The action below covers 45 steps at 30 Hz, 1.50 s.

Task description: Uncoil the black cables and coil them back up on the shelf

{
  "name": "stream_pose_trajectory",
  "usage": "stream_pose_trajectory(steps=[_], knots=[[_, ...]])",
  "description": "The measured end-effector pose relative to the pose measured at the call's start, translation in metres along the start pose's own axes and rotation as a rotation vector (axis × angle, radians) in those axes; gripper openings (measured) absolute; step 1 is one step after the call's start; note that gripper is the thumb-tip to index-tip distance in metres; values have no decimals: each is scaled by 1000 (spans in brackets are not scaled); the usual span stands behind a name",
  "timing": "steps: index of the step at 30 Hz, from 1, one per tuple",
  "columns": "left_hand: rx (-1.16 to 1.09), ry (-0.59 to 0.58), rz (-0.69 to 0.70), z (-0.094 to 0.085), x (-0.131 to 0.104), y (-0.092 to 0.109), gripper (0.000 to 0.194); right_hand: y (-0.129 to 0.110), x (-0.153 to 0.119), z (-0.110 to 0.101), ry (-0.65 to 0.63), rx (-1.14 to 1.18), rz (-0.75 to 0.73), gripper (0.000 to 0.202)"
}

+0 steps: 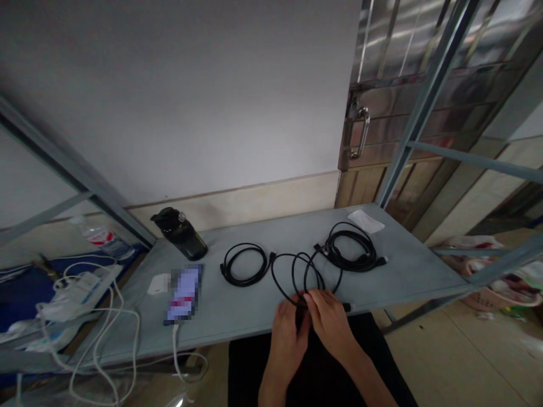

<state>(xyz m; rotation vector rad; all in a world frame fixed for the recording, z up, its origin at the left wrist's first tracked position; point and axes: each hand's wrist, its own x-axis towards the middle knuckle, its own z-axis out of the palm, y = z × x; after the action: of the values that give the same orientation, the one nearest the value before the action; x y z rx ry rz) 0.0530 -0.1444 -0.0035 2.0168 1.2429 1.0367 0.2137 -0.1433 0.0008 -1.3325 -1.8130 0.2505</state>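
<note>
A black cable [274, 280] with loose loops rises from between my hands at the table's front edge. My left hand [288, 330] is closed around the gathered loops. From the right, my right hand [327, 316] pinches the same cable, its fingers touching the left ones. A dark cable end with a pale tip [348, 307] shows just past my right hand. On the table beyond lie a thin coiled black cable [244, 282] to the left and a thicker bundle of coiled black cable [350, 264] to the right. The held loops reach both coils.
A dark bottle [182, 234] stands at the back left. Nearer lies a phone [184, 297] with a white cord [175, 345]. White paper [367, 221] lies at the back right. White wires and a power strip [89, 291] crowd the left; metal posts [418, 121] flank the table.
</note>
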Motion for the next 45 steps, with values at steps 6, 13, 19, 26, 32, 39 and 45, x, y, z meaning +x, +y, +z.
stream_pose_trajectory(steps=[6,13,19,26,32,39,45], knots=[[-45,-44,-51,-6,-8,13,41,-18,-7,-12,-25,358,259,39],[107,-108,27,0,-6,30,24,-48,4,-31,157,848,531,55],[-69,-188,-33,-13,-13,46,8,-60,13,-57,409,1384,625,50],[-427,-229,-296,-67,-22,52,30,-60,14,-67,438,1449,682,49],[-257,-230,-318,-62,-31,35,20,-62,16,-67,421,1584,705,40],[-434,-216,-239,-53,-17,57,21,-60,16,-68,433,1640,706,36],[-455,-181,-171,-39,-14,69,23,-64,9,-56,356,1537,673,42]])
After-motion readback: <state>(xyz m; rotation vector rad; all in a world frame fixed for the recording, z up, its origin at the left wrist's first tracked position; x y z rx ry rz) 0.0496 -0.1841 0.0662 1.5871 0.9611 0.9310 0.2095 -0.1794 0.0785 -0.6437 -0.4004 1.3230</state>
